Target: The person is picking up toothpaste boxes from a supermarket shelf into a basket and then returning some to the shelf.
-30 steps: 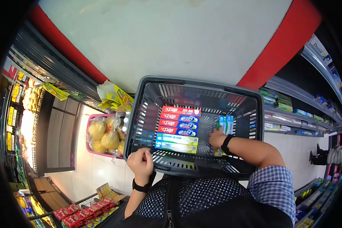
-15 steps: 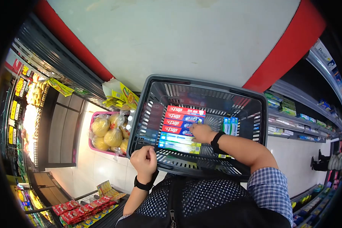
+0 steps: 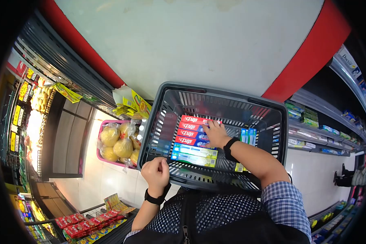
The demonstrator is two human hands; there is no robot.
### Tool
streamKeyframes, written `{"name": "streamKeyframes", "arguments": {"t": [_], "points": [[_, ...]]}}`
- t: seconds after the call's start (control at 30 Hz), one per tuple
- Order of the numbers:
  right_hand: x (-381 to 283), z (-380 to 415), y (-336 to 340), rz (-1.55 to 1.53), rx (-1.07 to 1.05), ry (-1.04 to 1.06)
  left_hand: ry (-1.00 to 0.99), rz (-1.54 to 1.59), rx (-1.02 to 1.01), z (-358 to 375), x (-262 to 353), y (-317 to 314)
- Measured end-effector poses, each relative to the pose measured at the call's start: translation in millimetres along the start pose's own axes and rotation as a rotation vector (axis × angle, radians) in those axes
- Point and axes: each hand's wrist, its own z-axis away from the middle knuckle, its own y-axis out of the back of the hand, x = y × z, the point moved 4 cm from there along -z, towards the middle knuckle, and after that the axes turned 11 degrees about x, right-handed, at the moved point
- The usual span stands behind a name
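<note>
right hand [image 3: 216, 134] on the red-ended boxes [image 3: 191, 133], inside the basket [image 3: 160, 179]

the boxes lie in a neat row on the basket floor. the right hand rests over their right ends, fingers spread and slightly bent, pinching nothing visible (the palm side is hidden, so firm contact cannot be fully verified). two light blue boxes [image 3: 194, 155] lie alongside, nearer the wearer; more blue boxes [image 3: 248, 136] stand out near the right wall. the left hand [image 3: 155, 174] is at the near left corner, fingers curled in; whether it grips the rim, i cannot tell. a pink crate [image 3: 103, 158] holding bagged yellow fruit [image 3: 123, 148] sits left of the basket.
</note>
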Motion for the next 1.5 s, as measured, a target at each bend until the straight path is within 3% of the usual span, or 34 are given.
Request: {"name": "streamKeyframes", "arguments": {"t": [0.17, 0.73, 1.17, 1.23, 1.33, 1.37, 1.43, 1.5], "points": [[2.4, -12.8, -2.3, 0.055, -0.203, -0.047, 0.012, -0.002, -0.006, -0.7, 1.3, 0.4], [-12.6, -5.6, -1.1, 0.156, -0.297, -0.135, 0.027, 0.000, -0.008, 1.0, -1.7, 2.0], [18.7, 35.5, 14.3, 0.222, -0.418, -0.224, 0.000, 0.003, 0.009, -2.0, -2.1, 1.4], [13.4, 42.8, 13.7, 0.252, -0.310, -0.209, -0.019, 0.008, 0.015, -3.3, -0.6, 1.1], [-17.6, 40.9, 1.5, 0.055, -0.113, 0.184, -0.017, 0.020, 0.005, -4.5, -2.4, 0.0], [-27.2, 42.0, -2.1, 0.053, -0.115, 0.184, -0.015, 0.019, 0.003, -4.8, -2.2, -0.2], [-58.2, 45.5, -6.1, -0.170, -0.311, 0.240, -0.020, 0.019, -0.003, -4.7, -1.1, 0.0], [-75.3, 47.9, -9.7, -0.070, -0.257, 0.239, -0.019, 0.018, -0.006, -4.6, -1.3, -0.3]]}}
